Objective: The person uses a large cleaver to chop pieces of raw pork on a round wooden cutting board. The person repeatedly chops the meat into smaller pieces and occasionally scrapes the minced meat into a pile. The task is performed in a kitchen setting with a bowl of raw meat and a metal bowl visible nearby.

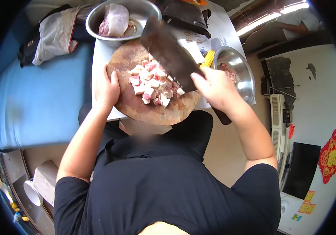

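A round wooden cutting board (136, 111) lies at the near edge of the table, with a heap of cubed fatty pork (150, 81) in its middle. My left hand (111, 90) grips the board's left rim, thumb on top. In my right hand (218, 88) is a cleaver (168, 53), closed in the fingers near where blade and handle meet. Its broad dark blade slants up and left over the right side of the heap, slightly blurred, hiding some cubes. The dark handle (221, 116) sticks out below the hand.
Behind the board stands a steel basin (91, 29) holding a large piece of meat (115, 19). To the right, another steel bowl (246, 78) contains cut meat (227, 71), beside yellow corn (208, 58). A black bag (185, 17) rests farther back. A blue couch (38, 98) adjoins the left side.
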The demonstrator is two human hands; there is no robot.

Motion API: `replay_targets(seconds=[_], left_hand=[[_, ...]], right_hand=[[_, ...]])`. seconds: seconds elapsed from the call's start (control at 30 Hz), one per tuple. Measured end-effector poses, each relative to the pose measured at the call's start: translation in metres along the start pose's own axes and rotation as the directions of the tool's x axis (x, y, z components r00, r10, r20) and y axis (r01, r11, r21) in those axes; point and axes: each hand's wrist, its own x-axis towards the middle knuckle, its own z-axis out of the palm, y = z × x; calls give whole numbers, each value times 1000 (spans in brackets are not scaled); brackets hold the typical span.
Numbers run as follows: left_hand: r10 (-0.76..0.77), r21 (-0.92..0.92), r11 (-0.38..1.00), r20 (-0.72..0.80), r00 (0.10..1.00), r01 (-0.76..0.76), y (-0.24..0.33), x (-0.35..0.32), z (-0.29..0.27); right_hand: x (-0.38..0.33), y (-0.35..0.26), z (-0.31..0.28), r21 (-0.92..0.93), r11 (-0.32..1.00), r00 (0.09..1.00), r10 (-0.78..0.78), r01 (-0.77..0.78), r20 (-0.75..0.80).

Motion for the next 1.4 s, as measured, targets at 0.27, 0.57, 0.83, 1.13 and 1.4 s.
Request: replay_targets(seconds=[0.27, 0.57, 0.83, 1.13, 1.4], left_hand=[[-9, 82, 997, -3, 1000, 9, -3, 6, -2], [-115, -255, 959, 57, 992, 125, 20, -8, -5], [-76, -282, 956, 13, 997, 76, 6, -2, -3], [-115, -241, 963, 28, 993, 119, 8, -3, -7], [-91, -250, 964, 4, 996, 89, 1, -2, -4]], right_hand=[[15, 11, 33, -115, 978, 984, -169, 174, 46], [-3, 2, 36, -197, 977, 991, 102, -84, 82], [-11, -11, -3, 17, 995, 988, -92, 95, -122], [-2, -12, -7, -146, 986, 997, -83, 82, 0], [17, -4, 11, -143, 989, 993, 63, -49, 102]])
